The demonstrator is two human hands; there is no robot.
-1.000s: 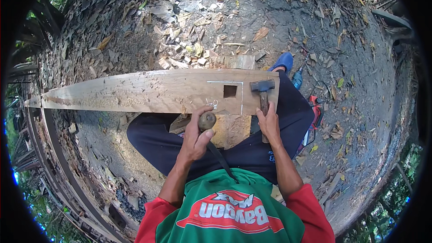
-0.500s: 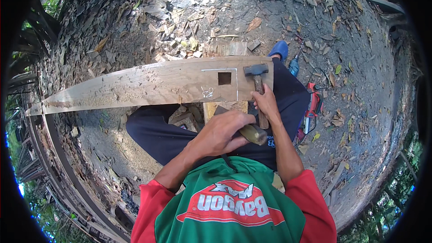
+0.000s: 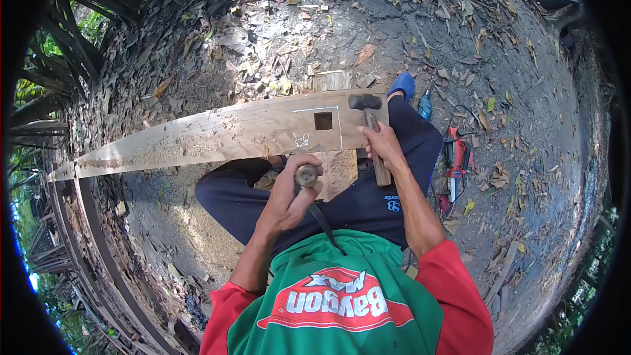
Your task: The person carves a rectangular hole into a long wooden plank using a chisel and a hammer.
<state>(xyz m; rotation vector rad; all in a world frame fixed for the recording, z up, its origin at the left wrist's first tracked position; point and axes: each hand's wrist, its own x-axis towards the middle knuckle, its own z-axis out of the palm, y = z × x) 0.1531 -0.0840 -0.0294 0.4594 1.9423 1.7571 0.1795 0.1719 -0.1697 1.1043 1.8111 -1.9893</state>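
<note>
So the person is sitting on the ground with the long plank (image 3: 217, 135) laid right across their lap, which makes sense since the legs pin it down and keep the worked end close to the body. That end has a square hole (image 3: 323, 120) cut through it, with pencil lines boxing it in, and it sits just ahead of both hands, so everything is within easy reach. The left hand (image 3: 289, 194) is wrapped tight around a chisel (image 3: 310, 187), fist closed on the handle with the rounded wooden butt poking out the top and the dark blade running down toward the belly. Held that way the sharp end points away from the wood, so it looks more like it's being carried than set for a cut, though that's just my read. The right hand (image 3: 381, 148) has its fingers curled around the handle of a hammer (image 3: 369, 128), whose black head rests flat on the plank just right of the hole. Gripping it low with the head parked on the wood lets the plank carry the weight. Off to the right on the dirt there's a red power tool (image 3: 455, 161), and a blue shoe (image 3: 402, 83) peeks out past the far edge of the plank. The ground (image 3: 513, 92) is all dry leaves and wood chips.
</note>
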